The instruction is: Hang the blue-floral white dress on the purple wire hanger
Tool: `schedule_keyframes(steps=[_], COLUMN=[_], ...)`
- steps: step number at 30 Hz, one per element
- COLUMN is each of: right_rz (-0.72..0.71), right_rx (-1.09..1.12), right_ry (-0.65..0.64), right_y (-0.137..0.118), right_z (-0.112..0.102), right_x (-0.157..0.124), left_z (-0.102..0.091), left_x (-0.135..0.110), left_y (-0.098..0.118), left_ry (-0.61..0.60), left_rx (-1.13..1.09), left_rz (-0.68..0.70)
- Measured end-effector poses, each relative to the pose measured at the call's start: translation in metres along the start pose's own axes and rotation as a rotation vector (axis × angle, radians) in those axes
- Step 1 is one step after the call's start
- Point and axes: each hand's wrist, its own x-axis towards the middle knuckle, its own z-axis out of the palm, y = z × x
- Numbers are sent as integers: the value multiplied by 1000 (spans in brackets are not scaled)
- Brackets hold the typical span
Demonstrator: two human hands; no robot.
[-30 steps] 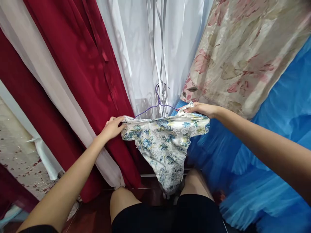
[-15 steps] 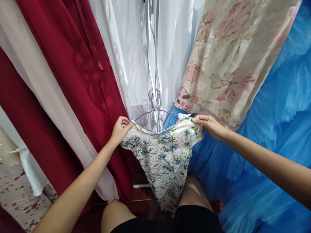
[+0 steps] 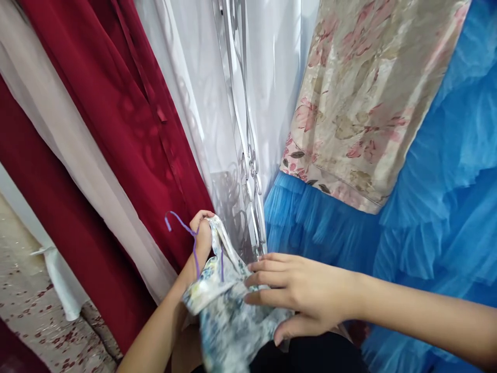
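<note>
A white, blue and yellow patterned dress point(image 3: 227, 316) hangs low before my lap, folded and partly blurred. My left hand point(image 3: 203, 235) is closed around one shoulder of the dress. A purple hanger point(image 3: 194, 234) is still inside the dress, its hook sticking out to the left past my left hand. Fingers spread and palm down, my right hand point(image 3: 301, 292) is over the right side of the dress. Whether its fingertips touch the cloth I cannot tell.
Dark red cloth point(image 3: 128, 103) and a pale drape point(image 3: 70, 119) hang on the left. A white curtain point(image 3: 272, 77) with a white scrolled metal stand point(image 3: 248, 171) is ahead. A pink-flowered garment point(image 3: 357, 103) hangs before a blue ruffled tulle gown point(image 3: 438, 207) on the right.
The dress was spread between both hands by its shoulders. Now it is turned and lowered, with the hanger hook swung left. My right hand has let go of its shoulder and moved down and left.
</note>
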Motion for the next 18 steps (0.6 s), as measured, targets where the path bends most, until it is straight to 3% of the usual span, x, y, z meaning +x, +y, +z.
schedule_keyframes(steps=[3, 7, 11, 14, 18], right_rz=[76, 332, 284, 263, 428], right_rx=[-98, -273, -367, -429, -474], right_ry=[3, 198, 334, 436, 374], right_y=[16, 58, 79, 85, 84], right_z=[5, 10, 32, 45, 32], right_x=[-8, -22, -38, -53, -79], left_z=[22, 51, 66, 70, 65], left_x=[-21, -48, -77, -89, -75], left_y=[21, 83, 136, 150, 133], left_ry=[-60, -387, -581, -725, -794], left_rx=[-155, -615, -787, -730, -614], left_rz=[-61, -271, -276, -165, -91])
